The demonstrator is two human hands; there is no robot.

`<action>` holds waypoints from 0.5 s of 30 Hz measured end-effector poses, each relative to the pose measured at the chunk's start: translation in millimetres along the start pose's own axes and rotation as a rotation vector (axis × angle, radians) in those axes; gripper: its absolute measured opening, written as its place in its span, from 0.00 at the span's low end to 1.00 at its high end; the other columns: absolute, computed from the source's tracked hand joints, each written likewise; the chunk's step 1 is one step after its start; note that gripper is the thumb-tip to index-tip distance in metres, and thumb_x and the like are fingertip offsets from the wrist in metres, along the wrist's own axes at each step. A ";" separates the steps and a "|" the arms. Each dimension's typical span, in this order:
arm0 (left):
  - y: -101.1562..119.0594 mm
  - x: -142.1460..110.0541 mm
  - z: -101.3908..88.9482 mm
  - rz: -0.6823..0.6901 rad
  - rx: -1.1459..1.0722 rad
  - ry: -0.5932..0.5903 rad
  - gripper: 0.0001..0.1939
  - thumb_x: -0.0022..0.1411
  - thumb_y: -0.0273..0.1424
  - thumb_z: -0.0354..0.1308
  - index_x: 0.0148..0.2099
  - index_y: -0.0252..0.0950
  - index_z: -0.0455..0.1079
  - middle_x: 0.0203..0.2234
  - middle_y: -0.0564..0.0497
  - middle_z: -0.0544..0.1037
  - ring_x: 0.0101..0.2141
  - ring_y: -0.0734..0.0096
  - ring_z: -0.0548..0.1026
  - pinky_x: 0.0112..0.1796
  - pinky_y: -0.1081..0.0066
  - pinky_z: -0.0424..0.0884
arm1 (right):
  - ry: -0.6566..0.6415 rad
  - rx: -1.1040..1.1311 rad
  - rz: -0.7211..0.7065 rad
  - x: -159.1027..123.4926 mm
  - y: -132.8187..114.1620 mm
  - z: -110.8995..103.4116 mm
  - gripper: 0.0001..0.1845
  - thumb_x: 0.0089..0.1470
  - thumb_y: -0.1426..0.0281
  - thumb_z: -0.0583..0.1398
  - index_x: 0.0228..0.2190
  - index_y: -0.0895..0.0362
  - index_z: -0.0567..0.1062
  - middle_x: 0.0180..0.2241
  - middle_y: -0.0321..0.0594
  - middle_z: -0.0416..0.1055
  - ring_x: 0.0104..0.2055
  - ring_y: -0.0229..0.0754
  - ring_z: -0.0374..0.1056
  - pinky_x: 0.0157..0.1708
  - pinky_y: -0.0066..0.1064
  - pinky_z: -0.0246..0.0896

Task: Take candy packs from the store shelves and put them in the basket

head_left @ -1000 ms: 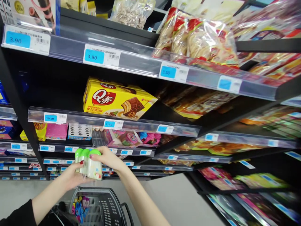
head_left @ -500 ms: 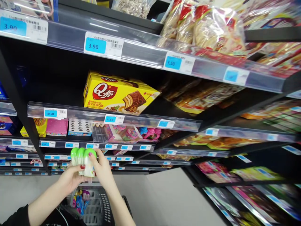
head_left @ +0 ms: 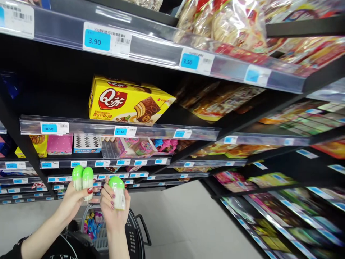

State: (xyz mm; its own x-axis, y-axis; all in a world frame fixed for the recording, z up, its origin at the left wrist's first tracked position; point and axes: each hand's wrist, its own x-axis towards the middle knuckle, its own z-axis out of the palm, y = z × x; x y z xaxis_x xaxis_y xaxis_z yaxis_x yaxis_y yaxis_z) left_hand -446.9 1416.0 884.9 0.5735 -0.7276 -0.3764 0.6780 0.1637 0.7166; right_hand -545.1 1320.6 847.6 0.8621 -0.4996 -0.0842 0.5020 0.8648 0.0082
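Observation:
My left hand point(head_left: 72, 199) is closed around two small white bottles with rounded green caps point(head_left: 82, 178), held upright side by side. My right hand point(head_left: 112, 209) grips a third green-capped bottle point(head_left: 117, 191) of the same kind, a short gap to the right of the pair. Both hands are raised in front of the lower shop shelves, above a dark shopping basket point(head_left: 134, 235).
Black shelves with clear price strips run across the view. A yellow cake box point(head_left: 126, 103) sits on the middle shelf point(head_left: 81, 126); bagged snacks point(head_left: 223, 21) fill the top shelf. Small colourful packs point(head_left: 88, 228) lie in the basket. Pale floor point(head_left: 183, 223) stretches right of the basket.
The three bottles were held together as one bunch by both hands. Now my right hand has pulled one bottle away to the right, leaving two in my left.

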 end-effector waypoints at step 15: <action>6.3 1.4 -16.3 -0.030 0.032 -0.069 0.19 0.45 0.27 0.67 0.42 0.34 0.72 0.37 0.45 0.79 0.35 0.62 0.76 0.34 0.64 0.76 | 0.135 -0.242 0.054 -20.5 16.2 23.8 0.16 0.53 0.63 0.56 0.36 0.63 0.75 0.30 0.45 0.74 0.15 0.27 0.54 0.15 0.20 0.53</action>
State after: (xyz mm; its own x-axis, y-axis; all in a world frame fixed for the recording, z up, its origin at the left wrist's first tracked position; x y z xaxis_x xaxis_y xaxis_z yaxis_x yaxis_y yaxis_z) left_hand -434.4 1426.9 879.4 0.5198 -0.7760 -0.3573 0.6784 0.1209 0.7246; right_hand -553.0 1343.7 873.1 0.8620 -0.4554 -0.2226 0.4104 0.8848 -0.2208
